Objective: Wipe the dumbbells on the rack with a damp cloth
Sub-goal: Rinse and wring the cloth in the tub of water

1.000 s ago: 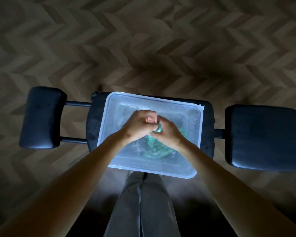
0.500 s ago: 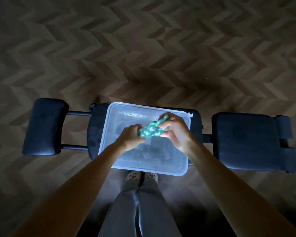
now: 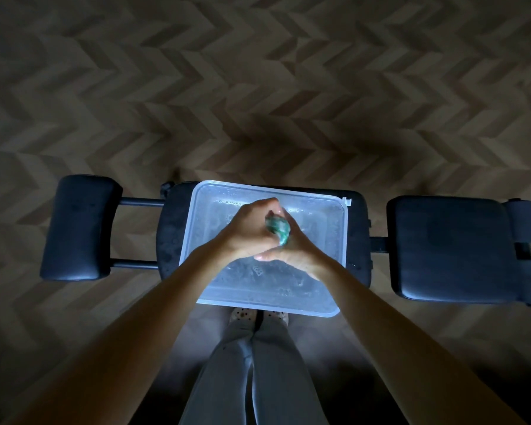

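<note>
A small green cloth (image 3: 277, 229) is bunched tight between both of my hands above a clear plastic tub (image 3: 334, 240) that holds bubbly water. My left hand (image 3: 249, 231) wraps over the cloth from the left. My right hand (image 3: 299, 254) grips it from the right and below, and the two hands press together. Only a short twisted piece of the cloth shows between the fingers. No dumbbells or rack appear in this view.
The tub sits on the middle pad of a black padded bench (image 3: 445, 246), with a separate pad (image 3: 78, 227) at the left on two bars. Herringbone wood floor (image 3: 258, 87) lies all around. My legs and feet (image 3: 258, 317) stand just behind the tub.
The cloth came up out of the water and both hands squeezed it into a tight wad. The hands have closed together and twisted over the tub's middle.
</note>
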A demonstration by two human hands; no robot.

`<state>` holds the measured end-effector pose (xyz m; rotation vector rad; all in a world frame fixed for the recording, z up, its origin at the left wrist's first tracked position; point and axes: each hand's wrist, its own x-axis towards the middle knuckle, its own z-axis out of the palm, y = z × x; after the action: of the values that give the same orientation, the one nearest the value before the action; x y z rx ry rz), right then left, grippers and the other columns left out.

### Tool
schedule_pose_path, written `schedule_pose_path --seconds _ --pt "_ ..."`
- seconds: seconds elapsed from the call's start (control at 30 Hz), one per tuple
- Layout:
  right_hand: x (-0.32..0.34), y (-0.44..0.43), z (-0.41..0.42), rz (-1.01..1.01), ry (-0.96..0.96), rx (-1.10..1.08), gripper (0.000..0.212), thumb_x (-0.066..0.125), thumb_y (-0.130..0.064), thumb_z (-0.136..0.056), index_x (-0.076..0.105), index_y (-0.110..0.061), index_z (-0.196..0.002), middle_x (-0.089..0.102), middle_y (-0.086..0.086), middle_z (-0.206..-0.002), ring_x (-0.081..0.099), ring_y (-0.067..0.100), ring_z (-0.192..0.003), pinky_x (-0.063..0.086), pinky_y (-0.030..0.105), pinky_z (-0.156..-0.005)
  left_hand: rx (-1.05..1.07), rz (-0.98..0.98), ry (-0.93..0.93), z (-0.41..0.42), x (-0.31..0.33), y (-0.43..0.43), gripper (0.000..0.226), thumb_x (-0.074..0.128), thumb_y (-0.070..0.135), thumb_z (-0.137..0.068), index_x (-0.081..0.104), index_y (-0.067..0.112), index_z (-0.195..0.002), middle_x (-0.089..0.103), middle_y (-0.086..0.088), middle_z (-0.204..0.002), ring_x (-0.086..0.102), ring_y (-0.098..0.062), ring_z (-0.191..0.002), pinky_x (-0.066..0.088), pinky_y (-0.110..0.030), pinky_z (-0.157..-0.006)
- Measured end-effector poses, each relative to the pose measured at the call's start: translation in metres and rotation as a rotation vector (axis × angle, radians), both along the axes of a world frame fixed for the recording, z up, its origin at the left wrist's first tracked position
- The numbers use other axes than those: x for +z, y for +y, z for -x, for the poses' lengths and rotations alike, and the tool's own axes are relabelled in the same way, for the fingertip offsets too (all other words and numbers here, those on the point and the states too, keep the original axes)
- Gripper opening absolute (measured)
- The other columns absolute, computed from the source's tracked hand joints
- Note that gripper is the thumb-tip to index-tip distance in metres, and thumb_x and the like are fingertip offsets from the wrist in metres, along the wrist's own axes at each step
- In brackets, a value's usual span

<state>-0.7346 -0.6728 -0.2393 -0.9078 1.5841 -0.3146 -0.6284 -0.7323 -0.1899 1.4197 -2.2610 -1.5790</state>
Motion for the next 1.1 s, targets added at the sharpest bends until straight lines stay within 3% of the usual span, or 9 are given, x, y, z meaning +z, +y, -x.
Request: schedule_pose_path --seconds 0.1,0.23,0.37,0.47,0.63,0.83,0.93,1.0,1.1 --pt "-0.002 -0.003 0.008 0.026 0.026 -0.077 0.054 0.086 -0.026 -0.06 0.059 -0.023 -0.106 0.064 0.003 -0.114 0.058 0.019 -0.106 0.044 0.028 -0.095 0.142 -0.156 0.124 -0.006 -0.001 -0.003 0.032 0.06 -0.008 -0.06 0.05 0.02 -0.072 0.052 0.006 -0.064 0.045 -0.004 -0.057 0.032 -0.014 -0.047" --pt "0.005 -0.011 0.014 0.16 0.301 0.064 0.021 0.07 -0.01 -0.074 0.059 -0.01 -0.093 0.064 0.011 -0.089 0.06 0.027 -0.085 0.04 0.026 -0.065 0.291 -0.124 0.025 -0.017 -0.024 -0.002 0.031 0.058 -0.013 -0.066 0.048 0.015 -0.074 0.048 0.001 -0.074 0.048 -0.015 -0.072 0.033 -0.018 -0.051" --pt "0.012 -0.016 0.012 0.191 0.371 0.259 0.028 0.063 -0.008 -0.078 0.047 -0.006 -0.1 0.061 0.016 -0.096 0.058 0.031 -0.086 0.035 0.025 -0.059 -0.017 0.108 -0.196 -0.023 -0.039 0.002 0.044 0.067 0.0 -0.067 0.048 0.009 -0.106 0.044 -0.007 -0.106 0.044 -0.021 -0.096 0.039 -0.027 -0.069" --pt "0.014 -0.019 0.011 0.147 0.265 0.344 0.038 0.063 -0.005 -0.078 0.039 -0.007 -0.107 0.052 0.01 -0.093 0.051 0.023 -0.08 0.035 0.024 -0.051 -0.096 0.116 -0.181 -0.019 -0.037 0.004 0.047 0.068 0.008 -0.073 0.045 0.014 -0.113 0.052 -0.004 -0.103 0.052 -0.021 -0.088 0.038 -0.026 -0.066" --pt "0.016 -0.015 0.013 0.059 0.034 0.137 0.056 0.069 0.001 -0.075 0.027 -0.014 -0.108 0.046 0.001 -0.088 0.052 0.017 -0.079 0.043 0.021 -0.057 0.071 0.026 -0.069 -0.013 -0.029 -0.006 0.031 0.063 -0.002 -0.07 0.049 0.02 -0.086 0.058 -0.003 -0.077 0.051 -0.019 -0.061 0.037 -0.025 -0.052" --pt "0.015 -0.012 0.017 -0.118 -0.422 -0.1 0.067 0.073 0.006 -0.072 0.039 -0.023 -0.122 0.056 0.002 -0.113 0.058 0.017 -0.105 0.051 0.035 -0.093 0.246 -0.157 0.038 -0.008 -0.022 -0.01 0.024 0.059 0.012 -0.05 0.05 0.026 -0.067 0.057 -0.002 -0.075 0.052 -0.017 -0.071 0.042 -0.026 -0.06" --pt "0.012 -0.011 0.015 -0.154 -0.593 -0.195 0.068 0.07 0.013 -0.073 0.045 -0.023 -0.126 0.061 0.001 -0.108 0.065 0.019 -0.097 0.056 0.037 -0.085 0.372 -0.221 0.057 -0.005 -0.027 -0.012 0.031 0.064 -0.007 -0.063 0.049 0.02 -0.068 0.054 -0.004 -0.077 0.051 -0.019 -0.078 0.041 -0.026 -0.06" --pt "0.007 -0.009 0.01 -0.146 -0.549 -0.251 0.064 0.072 0.011 -0.072 0.047 -0.013 -0.127 0.064 0.006 -0.099 0.068 0.019 -0.085 0.058 0.035 -0.077 0.369 -0.265 0.0 -0.001 -0.027 -0.013 0.03 0.063 -0.009 -0.066 0.048 0.016 -0.069 0.052 -0.003 -0.075 0.051 -0.019 -0.077 0.041 -0.028 -0.061" --pt "0.004 -0.009 0.008 -0.129 -0.403 -0.294 0.04 0.076 0.002 -0.071 0.059 -0.016 -0.102 0.065 0.0 -0.083 0.066 0.012 -0.072 0.056 0.026 -0.06 0.313 -0.279 -0.095 0.004 -0.029 -0.012 0.025 0.067 0.0 -0.069 0.048 0.015 -0.075 0.05 0.0 -0.075 0.049 -0.016 -0.076 0.04 -0.026 -0.062"
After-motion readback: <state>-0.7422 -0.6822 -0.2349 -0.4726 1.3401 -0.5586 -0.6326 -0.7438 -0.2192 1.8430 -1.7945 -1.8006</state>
